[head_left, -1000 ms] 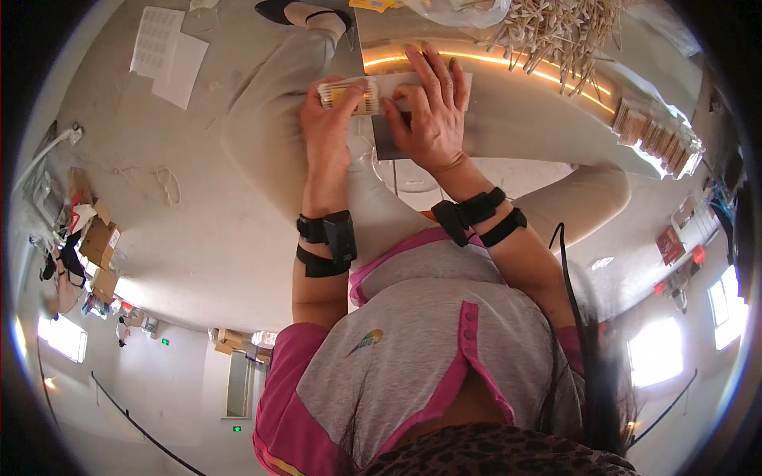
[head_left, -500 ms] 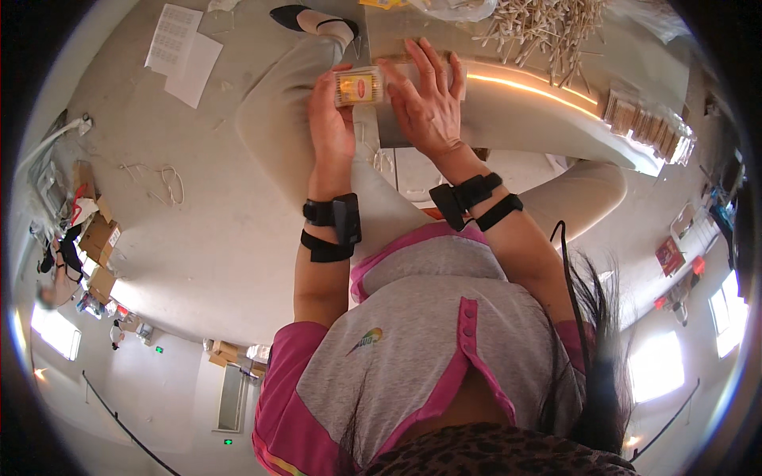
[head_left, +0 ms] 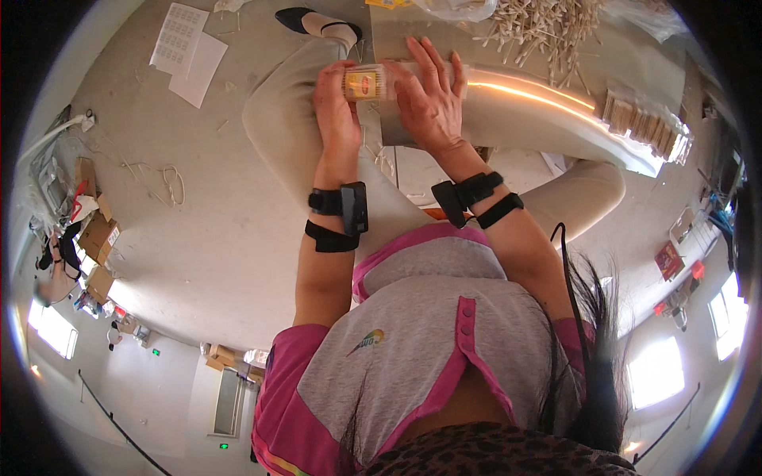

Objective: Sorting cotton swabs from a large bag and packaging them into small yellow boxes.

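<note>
A small clear-wrapped pack of cotton swabs [head_left: 363, 85] with a yellow label lies at the near left edge of the work table. My left hand [head_left: 337, 111] is closed around its left end, the fingers at the far side. Clear plastic seems to run rightward from the pack, under my right hand [head_left: 432, 107]. That hand rests flat on it, fingers stretched and spread, its index finger bent close to the pack's right end. Whether the right thumb pinches the plastic cannot be seen.
Loose cotton swabs [head_left: 540, 36] are heaped on the far part of the table [head_left: 627, 59]. A row of filled packs [head_left: 647, 127] stands at its right end, beyond a bright glowing strip [head_left: 540, 89]. Printed paper sheets [head_left: 179, 38] lie on the floor to the left.
My left hand and the swab pack have shifted slightly right, closer to my right hand. The right hand has stayed nearly in place.
</note>
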The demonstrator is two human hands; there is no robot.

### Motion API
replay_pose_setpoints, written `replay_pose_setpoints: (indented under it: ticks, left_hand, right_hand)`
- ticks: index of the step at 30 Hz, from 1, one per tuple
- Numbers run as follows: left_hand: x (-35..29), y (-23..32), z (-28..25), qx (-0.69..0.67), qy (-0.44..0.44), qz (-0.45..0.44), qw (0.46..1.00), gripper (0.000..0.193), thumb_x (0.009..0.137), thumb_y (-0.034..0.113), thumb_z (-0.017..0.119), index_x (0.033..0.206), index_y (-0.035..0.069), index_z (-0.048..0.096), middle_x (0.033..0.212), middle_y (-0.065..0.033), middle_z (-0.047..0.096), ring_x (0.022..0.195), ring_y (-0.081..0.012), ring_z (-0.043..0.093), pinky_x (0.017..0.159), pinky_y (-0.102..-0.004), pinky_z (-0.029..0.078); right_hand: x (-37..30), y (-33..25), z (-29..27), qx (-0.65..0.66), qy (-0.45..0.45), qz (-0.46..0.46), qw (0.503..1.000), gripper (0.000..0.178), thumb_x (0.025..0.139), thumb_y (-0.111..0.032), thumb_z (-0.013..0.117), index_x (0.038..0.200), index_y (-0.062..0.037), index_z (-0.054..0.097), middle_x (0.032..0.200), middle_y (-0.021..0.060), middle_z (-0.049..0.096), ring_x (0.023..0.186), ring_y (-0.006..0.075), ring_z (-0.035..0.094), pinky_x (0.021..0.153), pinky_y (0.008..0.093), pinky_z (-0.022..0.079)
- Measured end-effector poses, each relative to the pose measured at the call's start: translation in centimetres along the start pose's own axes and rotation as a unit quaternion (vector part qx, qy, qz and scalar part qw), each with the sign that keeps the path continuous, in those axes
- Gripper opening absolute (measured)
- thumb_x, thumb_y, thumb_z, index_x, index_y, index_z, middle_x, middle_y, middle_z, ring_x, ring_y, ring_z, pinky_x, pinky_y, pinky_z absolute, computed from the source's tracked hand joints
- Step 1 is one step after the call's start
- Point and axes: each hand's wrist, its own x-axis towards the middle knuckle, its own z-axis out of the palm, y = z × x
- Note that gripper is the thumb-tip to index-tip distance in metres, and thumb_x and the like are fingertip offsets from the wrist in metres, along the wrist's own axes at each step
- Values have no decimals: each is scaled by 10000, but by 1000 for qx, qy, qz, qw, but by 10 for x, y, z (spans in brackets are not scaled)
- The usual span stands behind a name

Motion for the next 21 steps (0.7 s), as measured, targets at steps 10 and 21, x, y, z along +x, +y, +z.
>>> replay_pose_setpoints:
  ticks: [10, 21]
  left_hand:
    - [-6, 3, 13, -24, 37, 16, 999, 172, 1012, 163, 496, 1003, 16, 584, 955, -87, 653, 879, -137, 602, 823, -279, 478]
    - [-9, -5, 17, 32, 76, 56, 995, 184, 1026, 207, 489, 1009, 37, 557, 981, -94, 644, 894, -180, 630, 811, -315, 507]
  right_hand:
    - [20, 7, -12, 80, -28, -32, 996, 336, 819, -67, 703, 1129, -180, 641, 1434, 91, 482, 1398, 293, 400, 1170, 549, 217]
    - [29, 11, -11, 127, -53, -25, 990, 215, 846, -145, 739, 1041, -149, 647, 1443, 95, 490, 1400, 293, 401, 1169, 541, 232]
